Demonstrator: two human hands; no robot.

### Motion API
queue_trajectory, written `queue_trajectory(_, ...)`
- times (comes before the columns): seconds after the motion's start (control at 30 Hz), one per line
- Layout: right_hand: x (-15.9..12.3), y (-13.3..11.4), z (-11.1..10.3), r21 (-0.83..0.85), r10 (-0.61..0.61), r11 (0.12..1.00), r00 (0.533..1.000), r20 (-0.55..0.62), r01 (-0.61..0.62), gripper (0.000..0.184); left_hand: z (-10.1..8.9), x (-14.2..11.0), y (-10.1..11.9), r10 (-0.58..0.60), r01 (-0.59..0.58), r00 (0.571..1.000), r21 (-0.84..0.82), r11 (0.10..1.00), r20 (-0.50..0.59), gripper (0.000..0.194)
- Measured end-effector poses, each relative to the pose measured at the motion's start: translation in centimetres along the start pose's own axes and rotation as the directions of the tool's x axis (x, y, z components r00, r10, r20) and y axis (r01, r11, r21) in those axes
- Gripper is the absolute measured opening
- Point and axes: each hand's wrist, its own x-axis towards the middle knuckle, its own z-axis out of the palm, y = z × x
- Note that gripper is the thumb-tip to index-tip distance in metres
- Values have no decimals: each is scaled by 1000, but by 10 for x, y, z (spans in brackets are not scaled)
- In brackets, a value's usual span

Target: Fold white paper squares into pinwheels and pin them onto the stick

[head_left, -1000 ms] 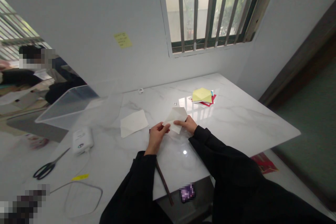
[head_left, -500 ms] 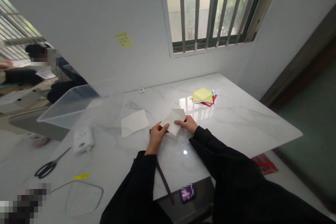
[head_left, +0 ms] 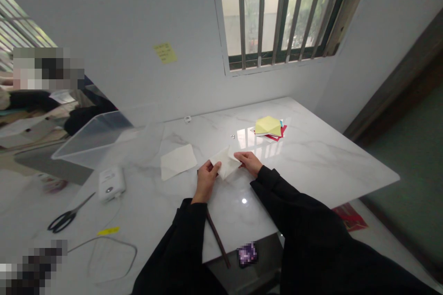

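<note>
A folded piece of white paper (head_left: 225, 162) is held just above the white marble table (head_left: 311, 156) between both my hands. My left hand (head_left: 206, 180) pinches its left corner, fingers closed. On the paper's right edge my right hand (head_left: 249, 162) pinches with closed fingers. Both arms wear black sleeves. A second white sheet (head_left: 177, 161) lies flat on the table to the left of my hands.
A stack of yellow, red and other coloured papers (head_left: 269, 127) lies further back. A clear plastic box (head_left: 93, 138), a white device (head_left: 110, 183) with cable, black scissors (head_left: 65, 217) and a yellow tag (head_left: 108, 230) sit at left. A dark stick (head_left: 217, 239) lies near the front edge.
The paper has been folded down smaller and lower between my hands; its upper flap has come down. The hands stay in nearly the same place.
</note>
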Motion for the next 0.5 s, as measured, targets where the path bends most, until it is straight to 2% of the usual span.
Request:
queue_trajectory(0.07, -2, 2, 1, -54, -30, 998, 998, 61, 33, 55, -1, 1, -1, 5, -5, 1000, 27, 1000, 9, 53)
queue_trajectory(0.2, -6, 2, 3, -47, -35, 998, 991, 127, 41, 55, -1, 1, -1, 15, -15, 1000, 56, 998, 10, 52)
queue_trajectory(0.5, -4, 0, 2, -71, -67, 995, 988, 137, 77, 55, 0, 1, 0, 20, -19, 1000, 112, 994, -10, 52)
